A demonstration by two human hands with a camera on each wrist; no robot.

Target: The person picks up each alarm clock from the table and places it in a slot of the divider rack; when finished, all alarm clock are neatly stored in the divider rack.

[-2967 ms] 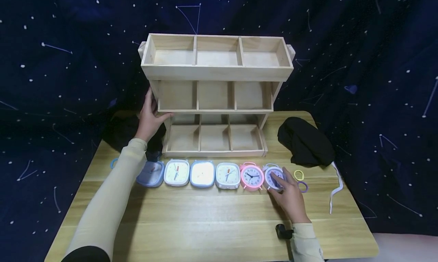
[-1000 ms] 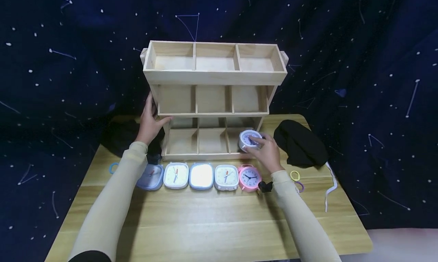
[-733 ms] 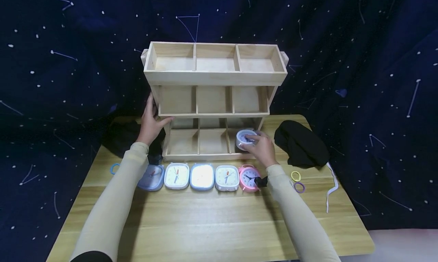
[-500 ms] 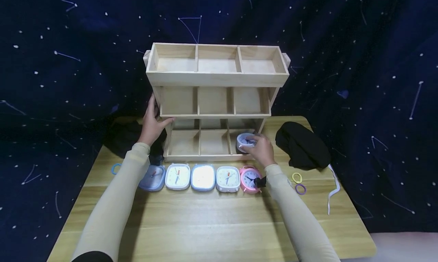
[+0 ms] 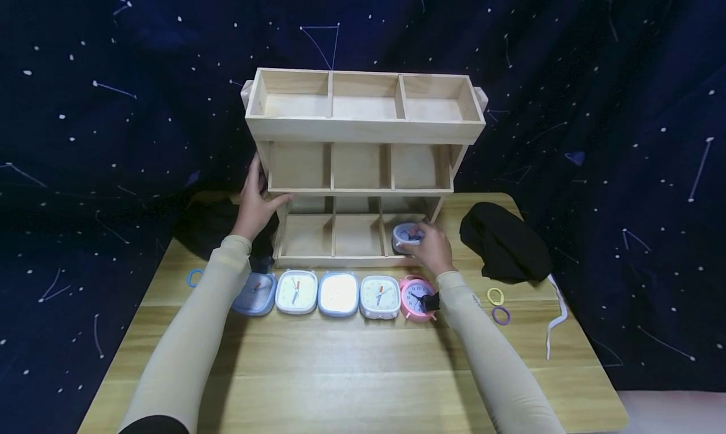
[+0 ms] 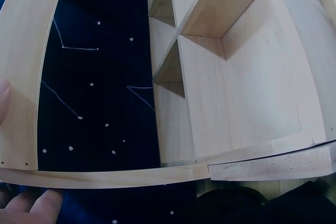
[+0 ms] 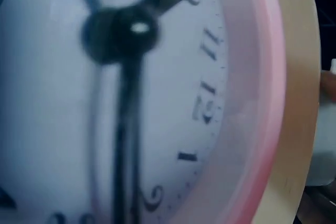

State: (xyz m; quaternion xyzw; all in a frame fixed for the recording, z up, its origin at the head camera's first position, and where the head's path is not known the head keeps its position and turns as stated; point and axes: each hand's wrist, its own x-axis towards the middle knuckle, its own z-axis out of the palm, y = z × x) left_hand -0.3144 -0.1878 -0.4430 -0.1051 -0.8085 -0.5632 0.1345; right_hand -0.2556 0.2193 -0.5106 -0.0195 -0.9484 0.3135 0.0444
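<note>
Head view shows the right hand [image 5: 432, 248] curled round a small pale clock [image 5: 405, 235], holding it inside the bottom-right compartment of the wooden shelf [image 5: 363, 128], low over the floor of that bay. The left hand [image 5: 256, 202] grips the shelf's left side post, thumb wrapped round to the front, fingers behind. On the table [image 5: 351, 371], five more clocks stand in a row just before the shelf, the pink clock [image 5: 416, 297] right under the right forearm. The likeliest slip, I judge, is the sleeve or wrist strap brushing the pink clock and knocking it over as the arm moves; the held clock could also catch the divider or tip on its small feet if let go while tilted. Whether it already rests on the wood cannot be told, since the fingers cover its lower edge. The right wrist view is filled by a blurred pink-rimmed dial; the left wrist view shows only fingertips [image 6: 31, 203] at the frame's edge.
</note>
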